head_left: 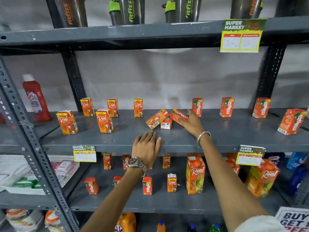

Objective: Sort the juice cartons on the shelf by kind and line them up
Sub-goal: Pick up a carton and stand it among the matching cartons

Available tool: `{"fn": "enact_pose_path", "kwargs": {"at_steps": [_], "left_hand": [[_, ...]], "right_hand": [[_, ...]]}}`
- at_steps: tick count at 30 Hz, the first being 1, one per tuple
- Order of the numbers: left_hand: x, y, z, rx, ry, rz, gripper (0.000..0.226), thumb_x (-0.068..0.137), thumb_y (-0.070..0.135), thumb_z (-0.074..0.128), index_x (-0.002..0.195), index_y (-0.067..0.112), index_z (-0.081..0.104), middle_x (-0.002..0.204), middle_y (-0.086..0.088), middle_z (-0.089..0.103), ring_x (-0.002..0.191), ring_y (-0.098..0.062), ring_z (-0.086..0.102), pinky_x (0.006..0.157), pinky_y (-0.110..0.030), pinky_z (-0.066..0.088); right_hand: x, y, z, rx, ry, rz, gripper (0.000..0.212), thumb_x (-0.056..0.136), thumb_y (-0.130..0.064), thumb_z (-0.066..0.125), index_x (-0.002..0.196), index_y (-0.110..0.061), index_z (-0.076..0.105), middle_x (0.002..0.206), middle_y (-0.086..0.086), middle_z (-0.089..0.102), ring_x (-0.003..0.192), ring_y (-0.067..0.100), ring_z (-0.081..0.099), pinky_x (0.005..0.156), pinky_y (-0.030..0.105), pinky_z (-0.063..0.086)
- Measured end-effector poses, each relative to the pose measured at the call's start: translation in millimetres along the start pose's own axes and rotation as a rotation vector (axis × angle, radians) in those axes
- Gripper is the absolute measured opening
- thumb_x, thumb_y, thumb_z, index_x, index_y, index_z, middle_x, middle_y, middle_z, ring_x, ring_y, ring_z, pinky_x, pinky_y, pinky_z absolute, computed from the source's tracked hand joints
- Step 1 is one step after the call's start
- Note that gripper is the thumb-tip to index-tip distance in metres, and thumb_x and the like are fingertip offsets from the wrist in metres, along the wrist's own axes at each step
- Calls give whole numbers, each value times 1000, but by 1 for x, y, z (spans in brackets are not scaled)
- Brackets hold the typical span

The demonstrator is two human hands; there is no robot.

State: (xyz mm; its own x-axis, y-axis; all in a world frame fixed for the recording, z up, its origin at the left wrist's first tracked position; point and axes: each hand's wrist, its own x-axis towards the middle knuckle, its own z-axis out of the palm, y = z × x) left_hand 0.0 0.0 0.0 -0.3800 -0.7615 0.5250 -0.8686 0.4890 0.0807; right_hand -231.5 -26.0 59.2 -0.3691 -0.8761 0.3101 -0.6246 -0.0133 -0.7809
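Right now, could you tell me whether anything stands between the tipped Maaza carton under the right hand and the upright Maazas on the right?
Nothing visible does: right of the tipped Maaza carton under the right hand, the shelf lies bare in front of the upright Maazas.

You face a dark grey slotted-angle steel rack (167,139) with perforated uprights (73,77). Behind it the wall (158,72) is plain and pale, with soft shadows cast by the shelf above. The top shelf board (133,33) is scuffed with small white chips. A yellow-bordered "SUPER MARKET" price tag (241,36) hangs from its front edge at your right. Lighting is even and diffuse; no window or floor is visible.
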Motion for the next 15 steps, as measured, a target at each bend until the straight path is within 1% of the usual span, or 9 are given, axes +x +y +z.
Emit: {"fn": "enact_pose_path", "kwargs": {"at_steps": [2,3,5,7,10,12,15], "left_hand": [[0,-1,2,1,55,-6,58,101,46,17,131,19,60,138,-1,59,132,-20,49,110,-41,35],[1,-1,6,10,90,-1,57,101,45,19,128,19,62,135,-1,61,129,-20,52,109,-41,37],[2,-3,12,24,135,11,54,102,43,22,125,18,64,132,-2,63,126,-20,55,107,-40,40],[3,-3,14,29,166,17,51,102,41,27,122,17,67,128,-2,65,123,-20,57,104,-40,41],[5,-3,17,44,208,9,47,101,38,31,120,17,68,125,-2,67,121,-20,59,103,-40,42],[5,-2,18,37,218,10,46,101,37,33,119,16,69,124,-2,68,120,-20,60,102,-40,43],[5,-2,19,38,229,3,46,100,37,33,118,16,70,123,-3,68,118,-20,61,101,-40,44]], "right_hand": [[5,-4,1,38,-81,43,69,89,-43,69,141,-5,44,137,13,58,125,31,57,98,36,46],[9,-2,1,39,-102,51,61,89,-43,70,133,-5,51,128,12,63,118,30,61,94,36,47],[16,4,1,22,-123,44,47,86,-43,73,116,-8,62,111,9,71,105,28,68,92,42,53],[20,10,1,42,-117,40,41,83,-41,76,107,-9,66,101,8,73,96,27,70,89,45,56],[17,8,-3,62,-80,48,44,78,-36,81,108,-11,61,105,4,70,96,22,68,87,41,56],[14,7,-3,73,-62,45,51,75,-34,84,111,-13,54,108,3,65,98,20,65,86,38,55],[11,6,-2,121,-32,29,61,71,-32,87,116,-18,47,116,4,63,104,20,64,89,39,56]]}}
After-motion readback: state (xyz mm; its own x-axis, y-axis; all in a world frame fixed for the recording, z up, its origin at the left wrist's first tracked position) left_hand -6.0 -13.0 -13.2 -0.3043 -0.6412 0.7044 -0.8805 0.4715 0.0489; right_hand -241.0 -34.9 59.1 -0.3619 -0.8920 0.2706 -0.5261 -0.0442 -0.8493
